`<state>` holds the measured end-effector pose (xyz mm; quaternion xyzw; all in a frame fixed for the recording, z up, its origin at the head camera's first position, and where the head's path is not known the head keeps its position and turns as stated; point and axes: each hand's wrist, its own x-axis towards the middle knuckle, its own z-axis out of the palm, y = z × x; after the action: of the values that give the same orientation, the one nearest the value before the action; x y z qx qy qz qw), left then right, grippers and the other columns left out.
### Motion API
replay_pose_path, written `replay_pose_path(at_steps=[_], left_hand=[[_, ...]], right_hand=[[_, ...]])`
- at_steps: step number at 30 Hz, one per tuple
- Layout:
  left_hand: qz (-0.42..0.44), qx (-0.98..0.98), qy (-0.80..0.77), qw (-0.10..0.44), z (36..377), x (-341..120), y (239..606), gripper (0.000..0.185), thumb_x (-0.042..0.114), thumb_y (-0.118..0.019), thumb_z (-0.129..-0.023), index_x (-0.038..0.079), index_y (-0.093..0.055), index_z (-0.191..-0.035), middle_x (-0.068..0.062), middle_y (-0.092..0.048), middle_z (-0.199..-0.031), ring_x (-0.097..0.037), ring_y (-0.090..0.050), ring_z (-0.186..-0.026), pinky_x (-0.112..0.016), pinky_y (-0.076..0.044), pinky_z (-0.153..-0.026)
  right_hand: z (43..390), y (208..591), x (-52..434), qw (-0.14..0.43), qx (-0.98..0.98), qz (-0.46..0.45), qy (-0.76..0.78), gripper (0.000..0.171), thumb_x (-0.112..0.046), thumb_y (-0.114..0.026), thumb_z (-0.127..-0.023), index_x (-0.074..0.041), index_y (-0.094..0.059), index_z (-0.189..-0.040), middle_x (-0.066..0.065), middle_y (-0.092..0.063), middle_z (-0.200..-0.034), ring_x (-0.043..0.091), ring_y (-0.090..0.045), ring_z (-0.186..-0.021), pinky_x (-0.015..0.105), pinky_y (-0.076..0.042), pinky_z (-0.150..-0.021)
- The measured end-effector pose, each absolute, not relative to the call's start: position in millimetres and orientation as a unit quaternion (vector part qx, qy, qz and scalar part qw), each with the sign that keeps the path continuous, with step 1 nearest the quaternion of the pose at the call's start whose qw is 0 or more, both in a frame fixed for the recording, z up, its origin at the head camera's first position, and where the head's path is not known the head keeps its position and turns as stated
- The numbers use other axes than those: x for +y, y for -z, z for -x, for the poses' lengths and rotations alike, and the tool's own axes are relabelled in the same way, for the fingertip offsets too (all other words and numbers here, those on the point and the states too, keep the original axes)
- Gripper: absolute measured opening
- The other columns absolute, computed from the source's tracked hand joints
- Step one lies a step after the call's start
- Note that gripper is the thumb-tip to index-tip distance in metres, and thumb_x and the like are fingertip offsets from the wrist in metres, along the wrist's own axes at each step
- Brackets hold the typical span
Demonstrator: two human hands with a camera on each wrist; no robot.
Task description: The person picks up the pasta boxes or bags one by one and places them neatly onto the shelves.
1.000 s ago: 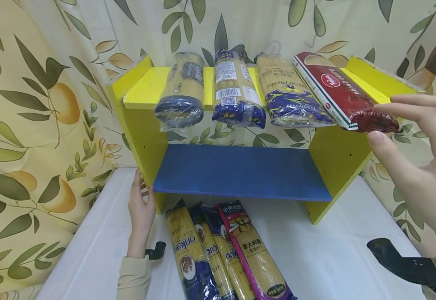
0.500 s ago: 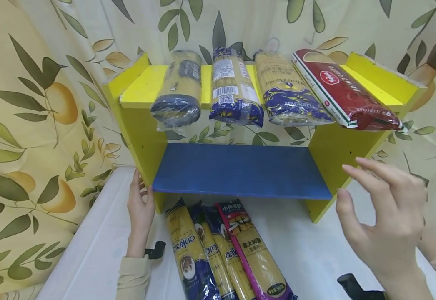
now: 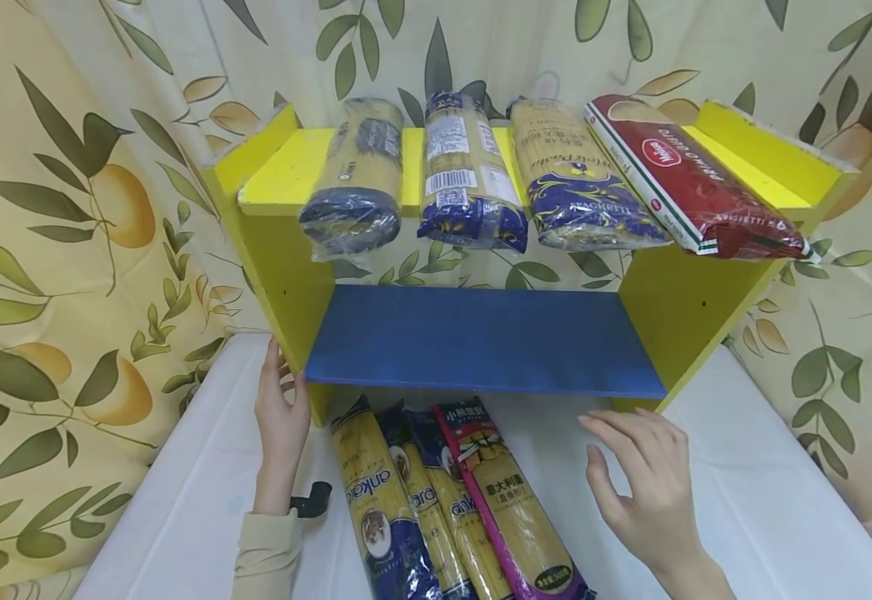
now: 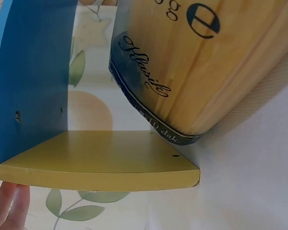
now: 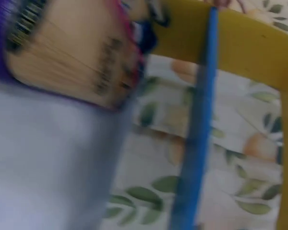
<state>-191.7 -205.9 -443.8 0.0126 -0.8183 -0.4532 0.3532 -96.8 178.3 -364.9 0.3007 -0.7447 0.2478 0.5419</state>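
Observation:
My left hand (image 3: 283, 412) touches the outer side of the left end of a yellow and blue shelf unit (image 3: 473, 337); its thumb lies near the front edge. In the left wrist view, fingers (image 4: 9, 203) rest against the yellow side panel (image 4: 101, 177). My right hand (image 3: 646, 492) is over the table, fingers loosely bent with nothing between them. To its left, several spaghetti packs lie under the blue board, including a pink-edged pack (image 3: 514, 500) and a blue-ended pack (image 3: 379, 508). The right wrist view is blurred and shows the pink-edged pack (image 5: 67, 57), without the right hand.
On the yellow top board lie a dark-ended spaghetti pack (image 3: 357, 175), a barcoded pack (image 3: 469, 175), a blue-printed pack (image 3: 582, 179) and a red pack (image 3: 699, 183). They overhang its front edge. A white cloth covers the table (image 3: 766, 475); a leaf-patterned curtain (image 3: 511, 42) hangs behind.
My right hand has come away from the red spaghetti pack on the top board, moving down and left to near the lower packs. My left hand stays at the shelf side.

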Motion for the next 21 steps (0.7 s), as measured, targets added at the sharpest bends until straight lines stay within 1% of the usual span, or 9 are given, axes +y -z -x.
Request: replay_pose_path(at_steps=[3,5,7,10,13,15,17,21], left_hand=[[-0.009,-0.818,0.454,0.354,192,-206,444,0.071,0.001,-0.054,-0.094,0.026,-0.024,-0.153,-0.016,-0.053,-0.134,-0.031,-0.057,-0.111,-0.031,-0.051,-0.083],[-0.007,-0.817,0.454,0.355,191,-206,444,0.071,0.001,-0.055,-0.094,0.026,-0.024,-0.153,-0.015,-0.053,-0.135,-0.031,-0.057,-0.111,-0.029,-0.051,-0.082],[-0.006,-0.816,0.453,0.358,191,-206,444,0.071,0.001,-0.055,-0.094,0.025,-0.025,-0.153,-0.016,-0.053,-0.135,-0.031,-0.058,-0.111,-0.024,-0.05,-0.082],[-0.007,-0.815,0.454,0.359,191,-207,444,0.071,0.001,-0.055,-0.094,0.026,-0.025,-0.153,-0.016,-0.053,-0.135,-0.031,-0.057,-0.111,-0.024,-0.05,-0.081],[-0.008,-0.816,0.456,0.356,192,-208,444,0.071,0.001,-0.055,-0.094,0.028,-0.025,-0.153,-0.016,-0.053,-0.134,-0.03,-0.057,-0.111,-0.032,-0.051,-0.082],[-0.009,-0.816,0.456,0.354,192,-208,444,0.072,0.001,-0.054,-0.094,0.028,-0.024,-0.153,-0.016,-0.053,-0.135,-0.03,-0.057,-0.112,-0.036,-0.051,-0.083],[-0.01,-0.818,0.455,0.353,192,-208,444,0.071,0.001,-0.054,-0.094,0.028,-0.024,-0.153,-0.016,-0.052,-0.135,-0.03,-0.057,-0.112,-0.034,-0.051,-0.083],[-0.01,-0.818,0.455,0.353,192,-207,444,0.071,0.001,-0.055,-0.094,0.027,-0.024,-0.153,-0.016,-0.053,-0.135,-0.03,-0.057,-0.112,-0.022,-0.048,-0.082]], right_hand=[[97,389,180,0.5,-0.777,-0.304,-0.231,0.034,-0.022,-0.047,-0.096,0.002,-0.071,-0.092,0.015,-0.068,-0.089,0.03,-0.056,-0.085,0.029,-0.033,-0.105],[96,402,180,0.471,-0.798,-0.305,-0.22,0.035,-0.024,-0.046,-0.097,0.0,-0.071,-0.095,0.012,-0.069,-0.091,0.028,-0.056,-0.086,0.031,-0.035,-0.1],[95,411,179,0.436,-0.823,-0.302,-0.205,0.037,-0.027,-0.043,-0.099,-0.003,-0.071,-0.099,0.009,-0.069,-0.094,0.026,-0.056,-0.088,0.037,-0.036,-0.096],[91,423,176,0.372,-0.868,-0.281,-0.171,0.039,-0.032,-0.039,-0.1,-0.008,-0.068,-0.107,0.004,-0.067,-0.1,0.024,-0.055,-0.092,0.044,-0.035,-0.091],[85,432,172,0.295,-0.913,-0.244,-0.141,0.031,-0.031,-0.051,-0.094,-0.012,-0.065,-0.114,0.003,-0.066,-0.105,0.024,-0.055,-0.098,0.047,-0.036,-0.09],[81,438,167,0.242,-0.937,-0.214,-0.132,0.035,-0.028,-0.061,-0.087,-0.013,-0.063,-0.118,0.003,-0.066,-0.109,0.025,-0.056,-0.102,0.048,-0.039,-0.09],[77,443,162,0.188,-0.958,-0.179,-0.124,0.045,-0.029,-0.07,-0.081,-0.013,-0.061,-0.122,0.004,-0.065,-0.111,0.026,-0.057,-0.104,0.05,-0.042,-0.089],[70,450,153,0.084,-0.983,-0.126,-0.108,0.061,-0.045,-0.073,-0.078,-0.011,-0.058,-0.128,0.008,-0.064,-0.115,0.029,-0.06,-0.102,0.052,-0.05,-0.079]])
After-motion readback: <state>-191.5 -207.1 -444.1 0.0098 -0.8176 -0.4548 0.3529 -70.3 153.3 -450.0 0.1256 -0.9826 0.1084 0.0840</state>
